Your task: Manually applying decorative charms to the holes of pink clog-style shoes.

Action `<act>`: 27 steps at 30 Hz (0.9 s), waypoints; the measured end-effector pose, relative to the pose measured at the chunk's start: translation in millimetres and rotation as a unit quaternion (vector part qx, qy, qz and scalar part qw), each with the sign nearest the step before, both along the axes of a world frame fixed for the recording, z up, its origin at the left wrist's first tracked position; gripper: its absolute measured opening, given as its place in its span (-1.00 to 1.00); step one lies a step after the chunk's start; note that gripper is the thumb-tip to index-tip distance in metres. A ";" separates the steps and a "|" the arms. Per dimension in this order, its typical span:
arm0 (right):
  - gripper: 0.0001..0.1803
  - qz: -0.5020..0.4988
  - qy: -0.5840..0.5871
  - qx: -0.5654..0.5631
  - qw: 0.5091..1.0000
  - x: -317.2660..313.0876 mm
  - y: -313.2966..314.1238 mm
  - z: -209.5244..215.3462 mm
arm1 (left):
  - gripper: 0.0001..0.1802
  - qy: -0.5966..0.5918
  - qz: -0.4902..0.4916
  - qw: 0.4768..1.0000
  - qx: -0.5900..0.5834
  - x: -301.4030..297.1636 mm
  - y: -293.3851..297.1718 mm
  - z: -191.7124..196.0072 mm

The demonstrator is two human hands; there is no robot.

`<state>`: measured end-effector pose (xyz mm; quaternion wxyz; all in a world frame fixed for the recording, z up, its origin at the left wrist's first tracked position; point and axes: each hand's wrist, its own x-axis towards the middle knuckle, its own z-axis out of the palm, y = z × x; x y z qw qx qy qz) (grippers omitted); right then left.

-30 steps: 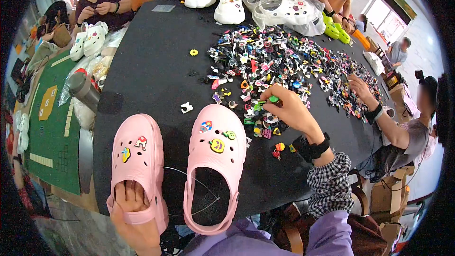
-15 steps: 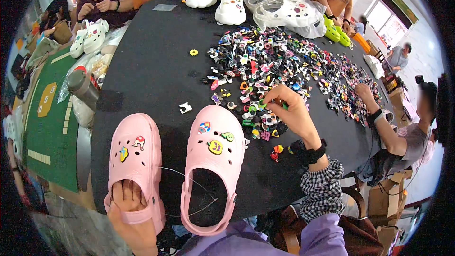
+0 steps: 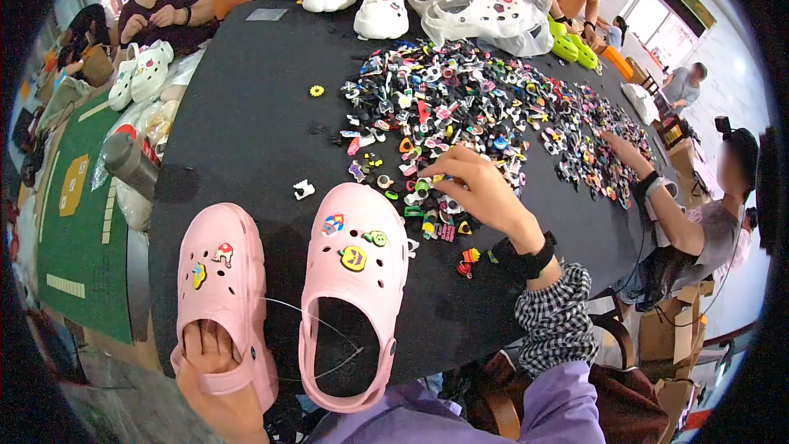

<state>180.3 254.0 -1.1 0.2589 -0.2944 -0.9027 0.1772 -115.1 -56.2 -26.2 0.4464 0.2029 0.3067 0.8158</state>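
Two pink clogs stand side by side at the table's near edge. Inside the left pink clog [image 3: 215, 238] is my left hand [image 3: 215, 411], its fingers under the upper and the heel strap across them, gripping it. That clog bears a mushroom-like charm and a yellow-blue one. The right pink clog [image 3: 353, 230] carries several charms and is joined to the other by a thin clear loop. My right hand [image 3: 481, 197] hovers over the near edge of a heap of shoe charms [image 3: 444, 107], thumb and forefinger apart beside green and white charms, with nothing visible between them.
A white charm [image 3: 304, 189] and a yellow flower charm [image 3: 316, 91] lie apart from the heap. A grey tumbler [image 3: 131, 164] stands at left. Farther off are white clogs [image 3: 382, 12], bagged clogs [image 3: 485, 16] and green clogs [image 3: 573, 45]. Co-workers sit around; one reaches into the heap from the right.
My right hand has shifted left over the charms, and its thumb and forefinger have spread from a near-pinch. The whole view has slid slightly. My left hand stays in the clog.
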 end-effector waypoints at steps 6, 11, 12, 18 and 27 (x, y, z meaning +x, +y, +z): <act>-0.81 -0.005 -0.070 -0.025 0.997 -1.8 -7.1 1.4 | -0.43 -0.017 0.025 0.998 -0.052 0.4 2.7 6.4; -0.79 -0.050 -0.067 -0.048 0.995 -5.3 -15.3 8.5 | -0.06 0.008 0.082 0.990 -0.110 8.1 8.8 2.3; -0.77 -0.037 -0.049 -0.037 0.997 -4.5 -14.4 6.6 | -0.06 0.010 0.081 0.991 -0.109 4.1 5.9 -1.1; -0.75 -0.036 -0.029 -0.032 0.998 -6.0 -17.9 1.7 | -0.41 -0.048 -0.006 0.999 0.020 -8.6 -0.3 -6.2; -0.68 0.000 -0.014 -0.018 1.000 -2.5 -26.2 7.6 | -0.33 -0.063 0.052 0.993 -0.082 14.1 14.0 22.7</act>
